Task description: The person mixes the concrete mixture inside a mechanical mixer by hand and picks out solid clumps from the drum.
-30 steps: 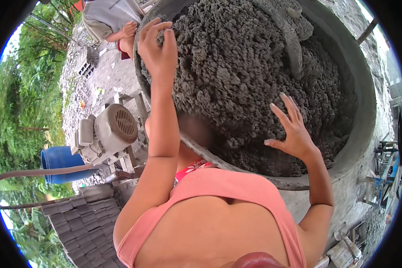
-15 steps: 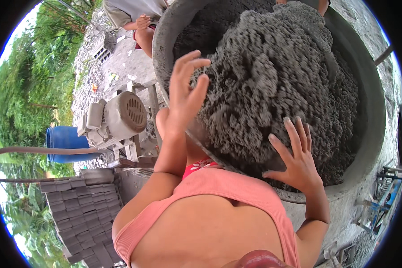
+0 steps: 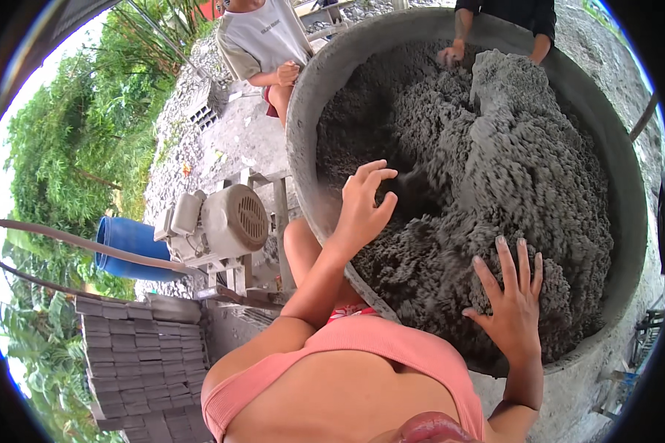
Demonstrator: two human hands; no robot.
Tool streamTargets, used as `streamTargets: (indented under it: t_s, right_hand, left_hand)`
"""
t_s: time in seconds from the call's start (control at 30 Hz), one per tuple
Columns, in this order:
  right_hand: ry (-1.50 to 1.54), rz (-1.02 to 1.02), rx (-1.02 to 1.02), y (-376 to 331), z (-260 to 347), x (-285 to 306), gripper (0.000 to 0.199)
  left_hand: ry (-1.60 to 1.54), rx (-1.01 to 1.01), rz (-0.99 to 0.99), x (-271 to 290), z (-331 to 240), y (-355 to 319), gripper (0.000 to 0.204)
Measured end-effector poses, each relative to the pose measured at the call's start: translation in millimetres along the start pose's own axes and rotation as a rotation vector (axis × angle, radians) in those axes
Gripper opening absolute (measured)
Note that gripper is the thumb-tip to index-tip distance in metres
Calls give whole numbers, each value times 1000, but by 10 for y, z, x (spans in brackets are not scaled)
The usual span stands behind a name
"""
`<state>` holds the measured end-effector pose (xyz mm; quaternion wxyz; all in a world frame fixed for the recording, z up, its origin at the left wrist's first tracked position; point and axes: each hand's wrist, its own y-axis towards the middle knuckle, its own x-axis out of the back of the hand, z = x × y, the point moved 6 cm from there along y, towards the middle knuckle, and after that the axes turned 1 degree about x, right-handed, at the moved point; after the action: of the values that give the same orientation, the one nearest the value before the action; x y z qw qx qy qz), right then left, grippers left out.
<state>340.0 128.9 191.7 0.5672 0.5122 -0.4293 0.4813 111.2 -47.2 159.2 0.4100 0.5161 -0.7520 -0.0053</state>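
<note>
A person's left hand, fingers half curled around nothing, hung over the near-left part of a round mixing tub filled with coarse grey concrete mix. The right hand, empty with fingers spread, was at the heaped mix on the near right; whether it touched could not be told. Across the tub, a dark-sleeved co-worker's hand reached inside, while a dusty electric motor stood outside to the left, near a blue barrel.
</note>
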Motion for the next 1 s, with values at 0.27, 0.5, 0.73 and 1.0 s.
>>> streamTargets:
  t_s: [0.27, 0.5, 0.73, 1.0]
  right_hand:
    - [-1, 152, -22, -55, -142, -346, 58]
    - [308, 373, -2, -113, -207, -702, 54]
    - [272, 493, -128, -48, -397, -770, 54]
    - [350, 745, -315, -71, -762, -1129, 57]
  left_hand:
    - [43, -12, 59, -143, 196, -18, 33]
    - [-13, -189, 211, -70, -19, 105, 35]
    - [158, -427, 992, -379, -421, 215, 35]
    - [329, -162, 1345, -1626, 414, 135, 55]
